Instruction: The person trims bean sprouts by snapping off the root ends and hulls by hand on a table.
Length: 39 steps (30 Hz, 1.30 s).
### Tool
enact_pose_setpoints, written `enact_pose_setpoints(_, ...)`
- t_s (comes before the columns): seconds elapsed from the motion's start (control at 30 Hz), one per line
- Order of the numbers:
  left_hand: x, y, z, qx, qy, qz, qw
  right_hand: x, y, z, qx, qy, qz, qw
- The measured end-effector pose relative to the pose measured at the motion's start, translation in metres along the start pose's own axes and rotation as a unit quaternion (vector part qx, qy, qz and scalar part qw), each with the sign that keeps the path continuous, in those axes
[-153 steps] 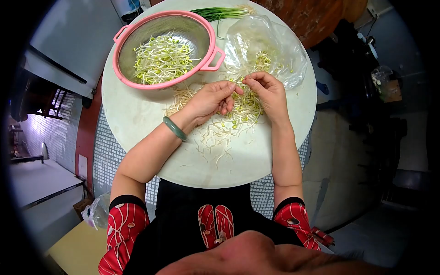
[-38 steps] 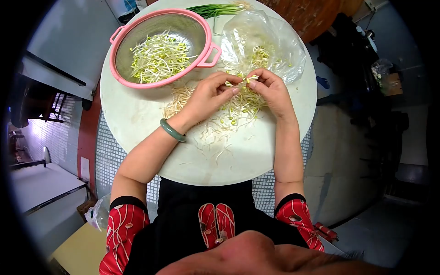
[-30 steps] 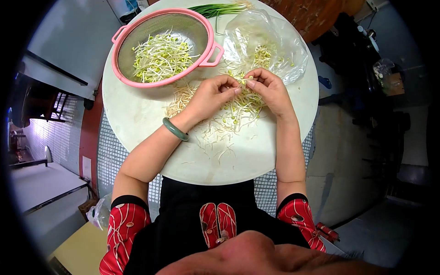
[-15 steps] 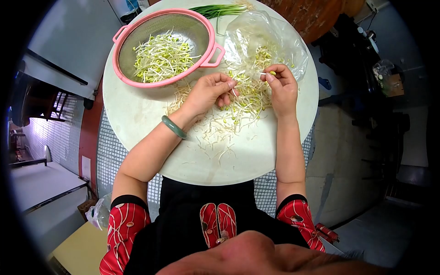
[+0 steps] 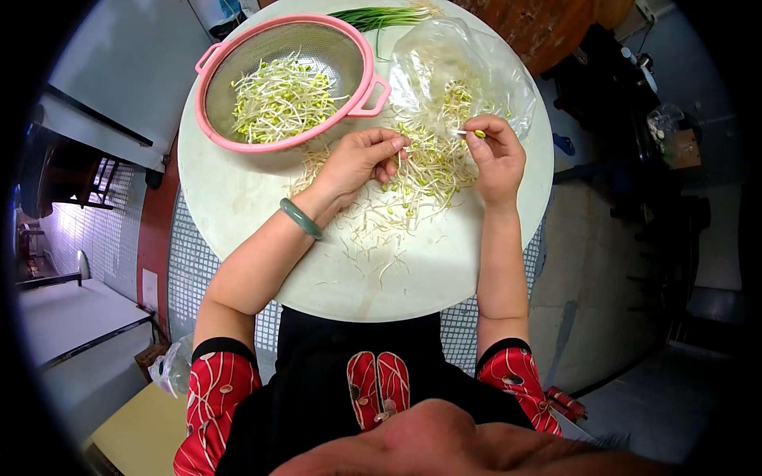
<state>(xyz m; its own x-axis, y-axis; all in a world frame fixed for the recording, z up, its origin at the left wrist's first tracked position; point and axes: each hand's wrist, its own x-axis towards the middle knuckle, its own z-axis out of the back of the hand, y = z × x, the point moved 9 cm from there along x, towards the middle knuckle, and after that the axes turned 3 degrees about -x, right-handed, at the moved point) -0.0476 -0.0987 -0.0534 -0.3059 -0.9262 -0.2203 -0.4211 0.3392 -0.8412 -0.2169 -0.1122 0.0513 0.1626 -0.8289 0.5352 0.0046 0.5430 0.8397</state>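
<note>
My right hand (image 5: pixel 502 163) pinches a single bean sprout (image 5: pixel 479 134) between thumb and fingertips. Its yellow-green head shows at the fingers, and a short white stem points left. My left hand (image 5: pixel 367 163), a green bangle on its wrist, is closed with thumb against forefinger; whatever lies in that pinch is too small to make out. Beneath and between both hands spreads a loose pile of bean sprouts (image 5: pixel 425 170) on the round white table (image 5: pixel 238 206). Thin root ends (image 5: pixel 379 238) lie scattered towards me. More sprouts (image 5: pixel 282 103) fill part of the pink-rimmed mesh colander (image 5: pixel 208 111) at the upper left.
A clear plastic bag (image 5: pixel 432 55), with some sprouts inside, stands behind the pile. Green onions (image 5: pixel 377 17) lie at the table's far edge. Beyond it is a brown wooden tabletop (image 5: pixel 528 28). Dark furniture (image 5: pixel 595 87) stands to the right.
My right hand has shifted slightly right, away from the left one, with the sprout still pinched. The white bit seen at my left fingertips no longer shows clearly.
</note>
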Motion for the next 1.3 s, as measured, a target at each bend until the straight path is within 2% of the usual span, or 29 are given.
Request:
enact_pose_setpoints(0.07, 0.0, 0.0, 0.0, 0.009, 0.0, -0.004, 1.0, -0.004, -0.012, -0.008, 0.087, 0.05, -0.107, 0.989)
enact_pose_setpoints(0.17, 0.0, 0.0, -0.003, 0.03, 0.007, -0.002, 1.0, -0.011, -0.028, -0.029, 0.056, 0.132, -0.187, 0.972)
enact_pose_setpoints(0.3, -0.004, 0.0, -0.01, 0.031, 0.033, 0.01, 0.999, -0.005, -0.022, -0.036, -0.115, 0.15, -0.126, 0.974)
enact_pose_setpoints(0.5, -0.006, 0.0, -0.015, 0.027, 0.036, 0.014, 0.999, -0.003, -0.02, -0.03, -0.153, 0.129, -0.087, 0.976)
enact_pose_setpoints(0.63, -0.006, 0.0, -0.014, 0.025, 0.031, 0.016, 0.999, -0.003, -0.023, -0.029, -0.177, 0.151, -0.09, 0.968)
enact_pose_setpoints(0.7, -0.007, 0.0, -0.017, 0.055, 0.052, 0.016, 0.997, -0.004, -0.028, -0.03, -0.184, 0.161, -0.107, 0.964)
enact_pose_setpoints(0.8, -0.007, 0.003, -0.019, 0.091, 0.069, 0.021, 0.993, -0.002, -0.02, -0.036, -0.193, 0.167, -0.071, 0.964)
enact_pose_setpoints(0.93, -0.007, 0.001, -0.019, 0.061, 0.051, 0.019, 0.997, -0.008, -0.034, -0.038, -0.085, 0.133, -0.161, 0.974)
enact_pose_setpoints(1.0, -0.004, 0.0, -0.01, 0.016, 0.012, -0.005, 1.0, -0.013, -0.05, -0.04, -0.008, 0.112, -0.206, 0.972)
enact_pose_setpoints(1.1, -0.005, -0.004, -0.004, -0.019, -0.014, -0.013, 1.0, -0.024, -0.06, -0.054, -0.023, 0.173, -0.261, 0.949)
enact_pose_setpoints(1.3, -0.005, -0.004, -0.005, -0.038, -0.014, -0.019, 0.999, -0.025, -0.056, -0.063, 0.065, 0.153, -0.273, 0.948)
